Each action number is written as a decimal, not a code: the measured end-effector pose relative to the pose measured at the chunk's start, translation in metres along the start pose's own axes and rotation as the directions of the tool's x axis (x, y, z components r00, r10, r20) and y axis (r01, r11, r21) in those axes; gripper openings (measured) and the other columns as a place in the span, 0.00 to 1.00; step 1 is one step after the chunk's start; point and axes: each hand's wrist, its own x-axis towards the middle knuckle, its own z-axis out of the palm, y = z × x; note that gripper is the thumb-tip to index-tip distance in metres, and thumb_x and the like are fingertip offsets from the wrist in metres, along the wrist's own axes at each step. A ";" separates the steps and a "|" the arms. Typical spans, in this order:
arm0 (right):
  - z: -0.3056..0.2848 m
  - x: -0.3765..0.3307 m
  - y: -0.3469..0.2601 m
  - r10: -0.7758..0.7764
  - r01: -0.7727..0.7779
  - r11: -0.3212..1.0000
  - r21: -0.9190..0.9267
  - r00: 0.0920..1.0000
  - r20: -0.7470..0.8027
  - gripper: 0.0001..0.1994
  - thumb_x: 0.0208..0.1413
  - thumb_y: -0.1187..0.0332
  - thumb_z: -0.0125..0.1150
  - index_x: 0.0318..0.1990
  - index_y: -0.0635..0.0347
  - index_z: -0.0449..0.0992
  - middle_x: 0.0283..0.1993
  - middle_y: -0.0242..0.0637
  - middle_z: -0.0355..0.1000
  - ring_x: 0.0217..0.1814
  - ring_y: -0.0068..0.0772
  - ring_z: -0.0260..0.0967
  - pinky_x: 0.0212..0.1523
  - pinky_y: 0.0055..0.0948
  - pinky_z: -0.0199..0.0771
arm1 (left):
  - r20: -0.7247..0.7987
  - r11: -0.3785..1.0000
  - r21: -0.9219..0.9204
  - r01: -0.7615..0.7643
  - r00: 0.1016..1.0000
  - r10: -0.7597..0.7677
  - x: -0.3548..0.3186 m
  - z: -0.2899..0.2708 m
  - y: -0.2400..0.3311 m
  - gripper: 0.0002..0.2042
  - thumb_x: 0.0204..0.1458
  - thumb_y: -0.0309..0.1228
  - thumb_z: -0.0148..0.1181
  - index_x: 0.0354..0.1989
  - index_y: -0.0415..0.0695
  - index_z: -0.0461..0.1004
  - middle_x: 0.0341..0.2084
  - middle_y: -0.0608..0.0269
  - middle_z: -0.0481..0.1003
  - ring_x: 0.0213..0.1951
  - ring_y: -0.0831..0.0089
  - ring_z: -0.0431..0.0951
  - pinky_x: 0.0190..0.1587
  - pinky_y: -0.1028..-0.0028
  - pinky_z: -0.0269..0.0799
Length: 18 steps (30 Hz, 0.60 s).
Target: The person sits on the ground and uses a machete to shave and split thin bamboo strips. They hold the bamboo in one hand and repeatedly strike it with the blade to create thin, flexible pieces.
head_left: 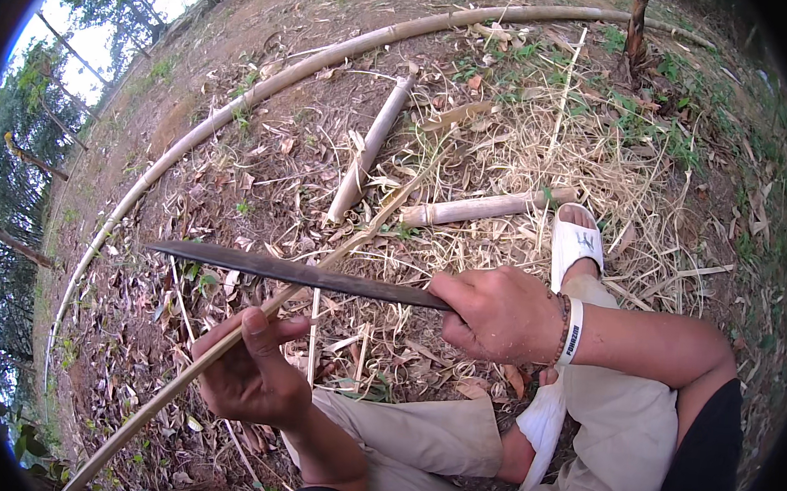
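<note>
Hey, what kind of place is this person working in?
Most likely an outdoor clearing beside a grove, used for splitting bamboo. The bare dirt ground is littered with dry leaves and shavings, a long bamboo pole and cut bamboo pieces lie about, and trees stand at the edge.

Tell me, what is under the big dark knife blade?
Under the knife blade a thin bamboo strip crosses, held by the left hand. Below lie dry leaves and straw. The right hand covers the handle, so it cannot be seen.
</note>
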 end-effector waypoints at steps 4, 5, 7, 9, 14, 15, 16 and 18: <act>0.015 0.007 0.039 0.084 -0.087 0.992 -0.090 0.996 -0.038 0.07 0.52 0.67 0.52 0.35 0.60 0.66 0.21 0.48 0.70 0.23 0.58 0.71 0.26 0.51 0.72 | -0.039 0.997 0.069 0.043 0.998 -0.040 -0.010 0.003 -0.001 0.06 0.58 0.23 0.57 0.34 0.31 0.69 0.19 0.48 0.77 0.17 0.72 0.79 0.19 0.83 0.74; 0.015 0.007 0.033 0.091 -0.093 0.991 -0.091 0.996 -0.024 0.07 0.52 0.67 0.53 0.35 0.60 0.66 0.21 0.48 0.70 0.23 0.58 0.71 0.26 0.51 0.72 | -0.055 0.998 0.035 0.043 0.998 -0.041 -0.009 0.004 -0.002 0.05 0.58 0.22 0.56 0.34 0.32 0.69 0.19 0.49 0.77 0.17 0.72 0.79 0.19 0.83 0.75; 0.021 0.006 0.018 0.030 -0.032 0.997 -0.068 0.999 -0.033 0.08 0.51 0.66 0.54 0.36 0.58 0.67 0.21 0.48 0.69 0.22 0.56 0.71 0.25 0.49 0.73 | -0.073 0.997 0.042 0.061 0.996 -0.058 -0.005 0.000 -0.006 0.05 0.58 0.22 0.55 0.34 0.31 0.69 0.19 0.49 0.77 0.17 0.72 0.79 0.18 0.83 0.75; 0.014 0.002 -0.001 -0.068 0.064 0.991 -0.120 0.997 -0.022 0.08 0.51 0.66 0.55 0.36 0.58 0.67 0.21 0.47 0.69 0.22 0.55 0.71 0.26 0.48 0.74 | -0.095 0.994 0.073 0.080 0.993 -0.073 -0.007 -0.003 -0.008 0.05 0.58 0.22 0.56 0.35 0.31 0.69 0.19 0.49 0.77 0.17 0.73 0.79 0.19 0.82 0.76; 0.018 0.020 0.043 0.074 -0.077 0.962 -0.263 0.997 -0.021 0.09 0.52 0.64 0.54 0.36 0.59 0.67 0.21 0.45 0.70 0.23 0.52 0.73 0.23 0.47 0.74 | -0.064 0.996 0.067 0.060 0.996 -0.056 -0.015 0.004 -0.004 0.05 0.59 0.23 0.56 0.35 0.33 0.69 0.17 0.51 0.77 0.17 0.73 0.79 0.18 0.85 0.72; 0.021 0.018 0.037 0.066 -0.076 0.961 -0.266 0.997 -0.046 0.09 0.52 0.64 0.54 0.35 0.60 0.67 0.21 0.45 0.70 0.23 0.52 0.73 0.22 0.48 0.74 | -0.080 0.996 0.068 0.059 0.995 -0.053 -0.012 0.004 -0.008 0.05 0.59 0.23 0.56 0.35 0.33 0.69 0.17 0.51 0.77 0.17 0.73 0.79 0.18 0.86 0.72; 0.021 0.017 0.025 0.067 -0.073 0.964 -0.254 0.997 -0.032 0.09 0.52 0.64 0.54 0.35 0.60 0.67 0.21 0.45 0.70 0.22 0.52 0.73 0.22 0.48 0.74 | -0.084 0.996 0.075 0.053 0.995 -0.047 -0.007 0.000 -0.011 0.05 0.59 0.23 0.56 0.35 0.34 0.69 0.16 0.51 0.77 0.18 0.73 0.79 0.18 0.86 0.71; 0.013 0.016 0.002 0.062 -0.061 0.971 -0.230 0.998 -0.005 0.09 0.52 0.65 0.54 0.35 0.61 0.67 0.22 0.46 0.70 0.22 0.53 0.73 0.22 0.48 0.74 | -0.115 0.996 0.065 0.064 0.992 -0.056 -0.001 -0.007 -0.011 0.05 0.59 0.23 0.56 0.35 0.33 0.69 0.18 0.50 0.77 0.17 0.73 0.79 0.18 0.85 0.72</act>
